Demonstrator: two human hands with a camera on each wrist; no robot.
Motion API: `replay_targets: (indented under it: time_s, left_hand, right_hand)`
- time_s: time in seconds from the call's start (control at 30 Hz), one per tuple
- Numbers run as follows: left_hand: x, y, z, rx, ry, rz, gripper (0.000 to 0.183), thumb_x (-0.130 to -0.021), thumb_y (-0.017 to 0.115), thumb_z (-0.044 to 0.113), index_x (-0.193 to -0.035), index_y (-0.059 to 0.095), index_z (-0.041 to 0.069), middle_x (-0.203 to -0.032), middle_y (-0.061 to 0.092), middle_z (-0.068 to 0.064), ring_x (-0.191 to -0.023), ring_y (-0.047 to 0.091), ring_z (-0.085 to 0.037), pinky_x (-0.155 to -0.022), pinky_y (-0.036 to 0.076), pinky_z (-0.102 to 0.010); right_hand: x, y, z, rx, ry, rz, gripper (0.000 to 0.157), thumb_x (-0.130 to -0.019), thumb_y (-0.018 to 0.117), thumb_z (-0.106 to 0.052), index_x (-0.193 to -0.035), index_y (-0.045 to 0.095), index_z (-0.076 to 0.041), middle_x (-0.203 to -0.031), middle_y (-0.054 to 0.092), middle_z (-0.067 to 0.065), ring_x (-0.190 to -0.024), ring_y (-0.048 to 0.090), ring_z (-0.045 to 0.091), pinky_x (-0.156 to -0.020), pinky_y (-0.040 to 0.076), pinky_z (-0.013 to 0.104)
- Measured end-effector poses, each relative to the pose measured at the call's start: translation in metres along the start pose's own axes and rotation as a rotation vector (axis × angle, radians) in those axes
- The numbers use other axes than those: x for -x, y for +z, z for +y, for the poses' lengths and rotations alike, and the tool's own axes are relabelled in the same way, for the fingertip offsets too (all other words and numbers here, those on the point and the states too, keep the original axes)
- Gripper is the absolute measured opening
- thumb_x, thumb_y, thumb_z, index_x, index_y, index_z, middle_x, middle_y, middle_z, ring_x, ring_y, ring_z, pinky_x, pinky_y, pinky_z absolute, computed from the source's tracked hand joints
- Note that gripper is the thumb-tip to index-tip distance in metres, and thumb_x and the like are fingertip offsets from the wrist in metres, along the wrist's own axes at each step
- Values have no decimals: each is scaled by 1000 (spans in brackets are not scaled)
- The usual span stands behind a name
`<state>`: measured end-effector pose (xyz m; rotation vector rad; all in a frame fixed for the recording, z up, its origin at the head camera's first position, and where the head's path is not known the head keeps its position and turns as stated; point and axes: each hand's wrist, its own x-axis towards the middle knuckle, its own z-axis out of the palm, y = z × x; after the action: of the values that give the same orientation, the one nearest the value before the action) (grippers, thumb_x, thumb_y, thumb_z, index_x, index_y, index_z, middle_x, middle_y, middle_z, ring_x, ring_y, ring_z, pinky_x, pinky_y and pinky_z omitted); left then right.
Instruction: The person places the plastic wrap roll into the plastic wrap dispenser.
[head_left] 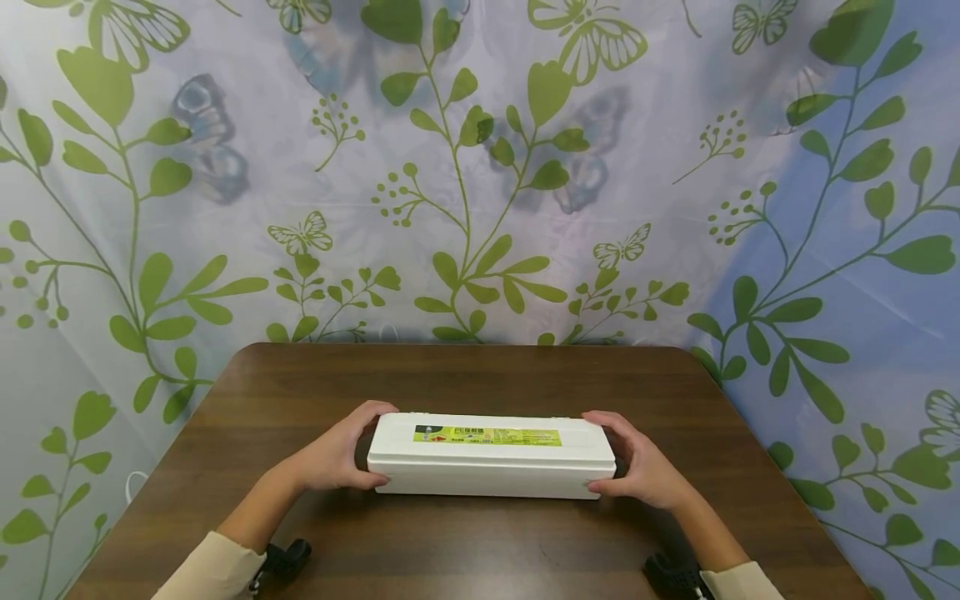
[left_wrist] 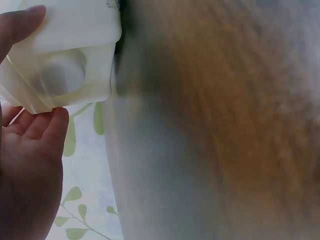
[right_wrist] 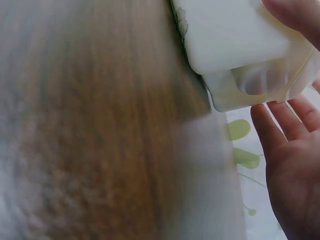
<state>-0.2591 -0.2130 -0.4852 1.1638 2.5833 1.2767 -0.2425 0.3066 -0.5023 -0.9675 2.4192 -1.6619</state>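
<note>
A long white cling film dispenser box with a green-and-yellow label lies crosswise in the middle of the head view. At its left end my left hand grips it, thumb on the near side and fingers on the far edge. The right hand holds the opposite end in the same way. In the left wrist view, the box's end wall has a rounded opening with a greyish round shape inside. A similar opening shows in the end of the dispenser box in the right wrist view.
The box is over a dark brown wooden table with rounded far corners. Behind it hangs a pale curtain printed with green leaves and butterflies. Black straps sit at both wrists. A thin white cord loops beside the table's left edge.
</note>
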Motion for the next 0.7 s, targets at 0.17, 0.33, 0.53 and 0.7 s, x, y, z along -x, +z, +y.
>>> replay_targets:
  time_s: [0.17, 0.33, 0.53, 0.7]
  left_hand:
    - [1, 3, -4, 15, 12, 25, 86, -75, 93, 33, -144, 45, 14, -140, 51, 3, -123, 52, -14, -106, 47, -25]
    - [2, 4, -3, 18, 8, 40, 85, -74, 94, 30, -143, 46, 15, -139, 53, 3, -123, 54, -15, -107, 47, -23]
    - [2, 4, 0, 10, 1, 51, 88, -71, 96, 23, -143, 47, 14, -140, 53, 3, -123, 54, -14, -106, 47, -22]
    - [2, 5, 0, -5, 11, 63, 88, -70, 96, 25, -143, 48, 12, -140, 54, 2, -122, 55, -14, -105, 49, -23]
  right_hand:
    - [0, 1, 0, 1, -5, 18, 94, -73, 90, -1, -152, 40, -7, -146, 45, 14, -120, 59, 13, -91, 56, 29]
    - [-1, 2, 0, 3, -24, 30, 94, -72, 91, 1, -151, 41, -5, -144, 46, 15, -117, 60, 13, -89, 57, 30]
    - [-1, 3, 0, 7, -62, 43, 94, -70, 92, 2, -149, 42, -2, -144, 46, 19, -117, 60, 14, -88, 57, 29]
    - [-1, 4, 1, 10, -65, 38, 94, -70, 92, 1, -149, 40, 1, -145, 46, 19, -117, 60, 13, -88, 58, 28]
